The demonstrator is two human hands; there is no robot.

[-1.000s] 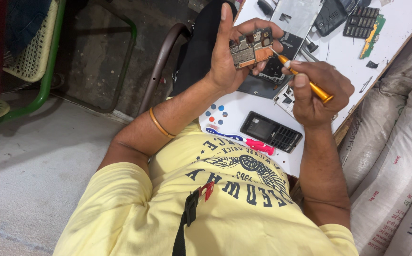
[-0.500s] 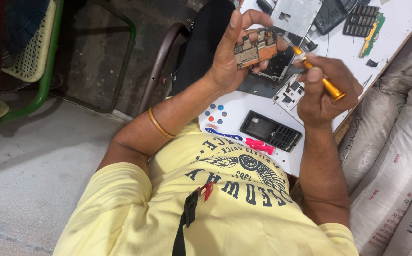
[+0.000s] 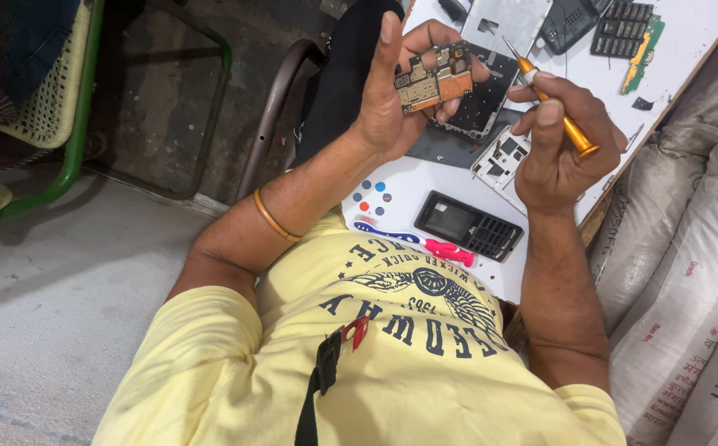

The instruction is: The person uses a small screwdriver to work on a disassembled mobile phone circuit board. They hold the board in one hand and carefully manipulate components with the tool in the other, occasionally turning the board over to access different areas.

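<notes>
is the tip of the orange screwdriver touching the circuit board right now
No, the orange-handled metal screwdriver in the right hand points clear of the green-and-copper circuit board.

Both hands (image 3: 392,99) (image 3: 557,153) raised, fingers curled.

One head-worn camera looks steeply down, close over the person's own chest and arms; the white table (image 3: 706,49) lies at the far right; bare floor at left.

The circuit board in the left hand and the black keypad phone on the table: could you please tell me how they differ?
The circuit board is bare, with gold and copper-coloured parts exposed; the keypad phone is cased in black, screen and keys in place. The board is held up in the left hand's fingers; the phone lies flat on the white table, untouched. Both are roughly rectangular.
</notes>
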